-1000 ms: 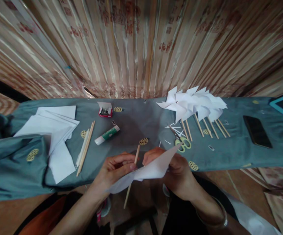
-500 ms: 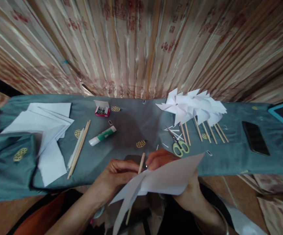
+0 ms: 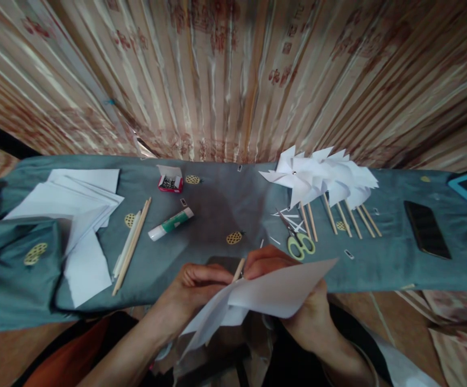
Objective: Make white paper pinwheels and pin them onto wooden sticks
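1. The left hand (image 3: 195, 285) pinches the wooden stick (image 3: 238, 269) at the near edge of the table (image 3: 225, 204).
2. The right hand (image 3: 310, 318) clamps the white paper (image 3: 274, 293) against the stick's tip.
3. Scissors (image 3: 300, 242) lie at one o'clock from both hands.

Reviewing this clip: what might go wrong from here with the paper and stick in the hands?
1. The left hand and right hand pinch thin paper at the stick tip; it might crease or tear there.
2. The work hangs past the table edge, so anything let go would likely fall to the floor.
3. The scissors lie just beyond the right fingers and might get knocked.
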Available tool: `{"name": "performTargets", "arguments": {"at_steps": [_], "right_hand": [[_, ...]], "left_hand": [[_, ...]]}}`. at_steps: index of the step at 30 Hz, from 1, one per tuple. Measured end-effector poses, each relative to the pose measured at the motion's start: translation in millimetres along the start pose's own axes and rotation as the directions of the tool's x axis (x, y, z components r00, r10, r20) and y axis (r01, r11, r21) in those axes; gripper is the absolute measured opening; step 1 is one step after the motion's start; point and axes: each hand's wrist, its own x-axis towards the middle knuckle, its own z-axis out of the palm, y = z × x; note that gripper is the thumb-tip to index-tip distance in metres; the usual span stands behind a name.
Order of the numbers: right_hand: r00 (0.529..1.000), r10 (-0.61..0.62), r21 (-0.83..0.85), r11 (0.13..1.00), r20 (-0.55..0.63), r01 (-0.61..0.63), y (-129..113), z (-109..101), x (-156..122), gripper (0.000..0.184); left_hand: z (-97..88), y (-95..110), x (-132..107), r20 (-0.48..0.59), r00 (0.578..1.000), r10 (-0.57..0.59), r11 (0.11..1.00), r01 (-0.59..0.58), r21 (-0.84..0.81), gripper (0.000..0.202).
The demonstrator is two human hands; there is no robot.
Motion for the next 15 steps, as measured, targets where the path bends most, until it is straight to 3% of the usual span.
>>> {"name": "performTargets", "arguments": {"at_steps": [5, 15], "right_hand": [[1.000, 0.013, -0.035, 0.999, -0.004, -0.013, -0.9, 1.3, 1.0, 0.012], [1.000, -0.013, -0.043, 0.999, 0.009, 0.014, -4.1, 1.5, 3.0, 0.039]], "left_hand": [[1.8, 0.3, -3.0, -0.033, 0.999, 0.005, 1.000, -0.006, -0.013, 0.011], [0.1, -0.3, -4.0, -0.028, 0.999, 0.038, 0.999, -0.038, 0.003, 0.014]]}}
